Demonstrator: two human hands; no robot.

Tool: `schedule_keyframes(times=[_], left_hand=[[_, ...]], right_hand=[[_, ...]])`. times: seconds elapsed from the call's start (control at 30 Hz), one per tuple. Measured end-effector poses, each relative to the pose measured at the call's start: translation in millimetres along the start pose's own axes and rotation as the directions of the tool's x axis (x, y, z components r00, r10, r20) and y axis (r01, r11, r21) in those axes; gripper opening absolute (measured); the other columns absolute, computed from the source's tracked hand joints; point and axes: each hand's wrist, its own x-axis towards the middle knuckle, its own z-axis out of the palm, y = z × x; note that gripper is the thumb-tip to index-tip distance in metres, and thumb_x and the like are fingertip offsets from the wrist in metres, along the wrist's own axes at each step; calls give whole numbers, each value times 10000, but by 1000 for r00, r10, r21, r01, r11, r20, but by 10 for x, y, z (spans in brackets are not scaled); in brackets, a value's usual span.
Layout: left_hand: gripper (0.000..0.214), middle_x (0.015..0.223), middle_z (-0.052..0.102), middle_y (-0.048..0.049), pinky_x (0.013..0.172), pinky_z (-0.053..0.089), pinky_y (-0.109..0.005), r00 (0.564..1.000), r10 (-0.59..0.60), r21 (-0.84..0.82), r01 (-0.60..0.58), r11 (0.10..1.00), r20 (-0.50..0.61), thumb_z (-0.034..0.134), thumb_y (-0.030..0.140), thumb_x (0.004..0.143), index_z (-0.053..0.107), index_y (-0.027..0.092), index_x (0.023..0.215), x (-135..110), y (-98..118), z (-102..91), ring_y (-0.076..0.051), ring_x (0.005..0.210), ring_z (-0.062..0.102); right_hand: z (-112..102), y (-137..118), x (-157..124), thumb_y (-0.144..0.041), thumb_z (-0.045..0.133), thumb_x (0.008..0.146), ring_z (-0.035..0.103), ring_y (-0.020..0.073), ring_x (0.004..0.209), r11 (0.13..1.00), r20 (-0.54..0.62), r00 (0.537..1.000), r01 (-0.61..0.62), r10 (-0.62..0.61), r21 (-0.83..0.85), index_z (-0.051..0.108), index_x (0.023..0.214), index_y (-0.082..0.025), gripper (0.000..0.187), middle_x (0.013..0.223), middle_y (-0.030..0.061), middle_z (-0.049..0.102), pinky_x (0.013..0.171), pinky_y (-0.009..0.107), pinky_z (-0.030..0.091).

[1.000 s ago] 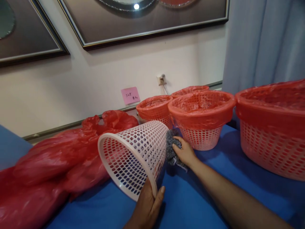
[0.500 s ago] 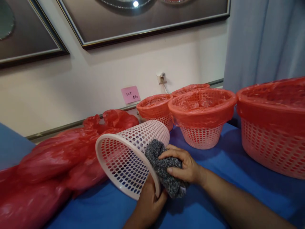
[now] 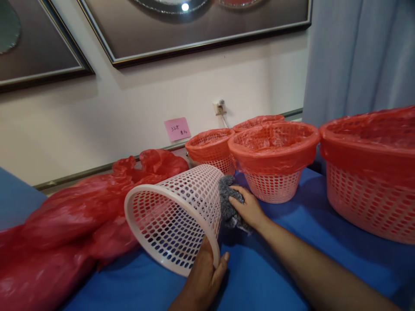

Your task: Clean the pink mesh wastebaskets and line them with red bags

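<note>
A pale pink perforated plastic basket lies on its side, its wide mouth turned toward me and to the left. My left hand grips the lower right of its rim, fingers inside and thumb outside. Bunched in my right hand is a dark grey fuzzy cloth, pressed against the right side of the basket near its base. The fingers of my left hand are partly hidden behind the basket's rim.
Red plastic bags are heaped at left on the blue table cover. Several baskets lined with red bags stand behind and to the right, including a round basket and a large basket. A pink note is on the wall.
My right hand has slid the cloth away from me along the basket's side, from near the rim toward the base. My left hand keeps its hold on the rim.
</note>
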Motion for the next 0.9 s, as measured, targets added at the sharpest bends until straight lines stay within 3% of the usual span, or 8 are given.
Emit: schedule_keyframes(times=[0.1, 0.2, 0.27, 0.37, 0.43, 0.53, 0.8, 0.9], left_hand=[[728, 1723, 292, -133, 1302, 195, -566, 998, 69, 12, -69, 998, 8, 520, 358, 1032, 206, 235, 1676, -10, -1, 6, -318, 1593, 261], [721, 1716, 303, -148, 1295, 198, -598, 999, 50, 39, -50, 998, -12, 522, 336, 1026, 219, 225, 1671, 11, -24, 25, -337, 1590, 265], [729, 1697, 343, -151, 1286, 214, -619, 998, 45, 55, -43, 998, -34, 541, 305, 1003, 243, 235, 1665, 30, -46, 44, -353, 1574, 302], [736, 1665, 407, -131, 1275, 264, -616, 995, 91, 57, -89, 994, -39, 544, 224, 961, 290, 280, 1650, 49, -59, 67, -352, 1541, 371], [749, 1650, 432, -127, 1262, 301, -613, 994, 103, 80, -101, 992, -25, 550, 184, 934, 319, 288, 1640, 54, -64, 65, -353, 1529, 392], [782, 1638, 450, -137, 1248, 341, -599, 991, 130, 185, -130, 974, 12, 552, 122, 904, 328, 274, 1637, 60, -112, 41, -348, 1518, 411], [950, 1639, 462, -116, 1228, 343, -610, 980, 150, 393, -190, 900, 131, 495, -40, 747, 352, 282, 1630, 61, -323, 91, -342, 1493, 440], [905, 1648, 442, -130, 1228, 364, -583, 978, 152, 282, -188, 941, 145, 641, 79, 798, 347, 285, 1630, 50, -181, 66, -363, 1482, 452]], right_hand=[[49, 131, 68, -443, 665, 826, 684, 310, 1061, 996, -20, 996, -90, 89, -5, 676, 1208, -176, 466, 1121, 130, 721, 1005, 562, 522], [33, 11, -12, -417, 708, 782, 691, 282, 1027, 998, 28, 998, -53, 53, 21, 684, 1209, -194, 483, 1115, 103, 725, 973, 507, 548], [-21, -171, -126, -388, 746, 758, 665, 264, 1103, 993, 119, 988, 86, -95, 77, 708, 1207, -227, 479, 1172, 78, 708, 1032, 465, 516], [-145, -420, -263, -410, 788, 779, 627, 255, 1172, 923, 306, 881, 291, -361, 252, 723, 1241, -268, 488, 1181, 56, 694, 1077, 438, 478], [-223, -492, -278, -460, 793, 806, 638, 254, 1150, 900, 397, 829, 257, -393, 352, 720, 1255, -279, 489, 1155, 51, 696, 1045, 431, 498], [-277, -470, -222, -484, 775, 834, 660, 247, 1122, 905, 463, 826, 123, -320, 406, 702, 1268, -287, 482, 1205, 47, 685, 1004, 422, 523], [-204, -447, -237, -295, 699, 875, 591, 249, 1202, 911, 36, 917, 388, -396, 143, 649, 1342, -282, 470, 1263, 73, 615, 1076, 416, 470], [-248, -478, -231, -287, 695, 870, 610, 229, 1114, 913, 111, 913, 371, -391, 171, 691, 1275, -283, 405, 1177, 54, 616, 1024, 393, 494]])
